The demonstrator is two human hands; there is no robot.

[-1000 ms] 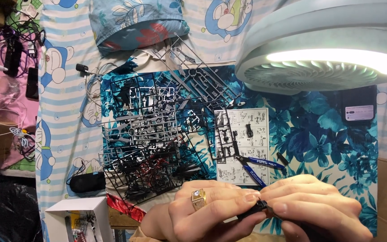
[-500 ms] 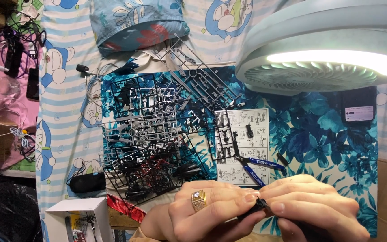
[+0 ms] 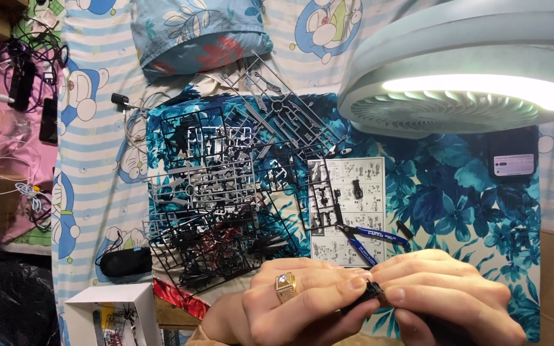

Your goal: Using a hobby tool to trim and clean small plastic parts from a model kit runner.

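I see both hands at the bottom of the frame, right of centre, meeting over one small black part (image 3: pixel 372 291). My left hand (image 3: pixel 293 307) has its fingers curled close together, thumb and forefinger pinching the part from the left; a gold ring (image 3: pixel 284 287) sits on one finger. My right hand (image 3: pixel 447 301) is curled the same way, its fingertips pressed on the part from the right, so the two hands touch around it and most of the part is hidden. Just above the knuckles lie blue-handled nippers (image 3: pixel 373 238), partly over an instruction sheet (image 3: pixel 347 198). Left of that, in the middle of the frame, a heap of black and grey sprues (image 3: pixel 219 205) covers the blue floral cloth (image 3: pixel 456 198). A round lamp (image 3: pixel 476 70) juts in at upper right, blocking part of the cloth. A white box (image 3: pixel 113 311) stands at lower left.
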